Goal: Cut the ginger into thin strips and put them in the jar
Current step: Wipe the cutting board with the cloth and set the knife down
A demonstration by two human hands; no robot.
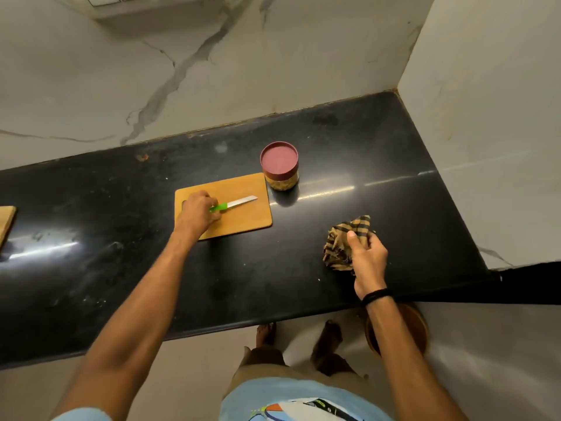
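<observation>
On my feed the left hand lies over the left half of the rectangular light-brown wooden cutting board, fingers curled round the end of the bright green handle of a small steel-bladed knife. The knife lies flat on the board, its tip pointing to the upper right. The short round clear jar with a maroon lid stands at centre frame on the glossy black stone counter, just beyond the board's upper right corner. Its lid is on, and yellowish contents show through the wall; I cannot tell what they are. In the right of the frame my right hand grips a crumpled brown-and-black checked cloth on the counter, thumb pressed on top and fingers wrapped behind it. A black band circles that wrist. A second wooden board pokes in at the left edge.
</observation>
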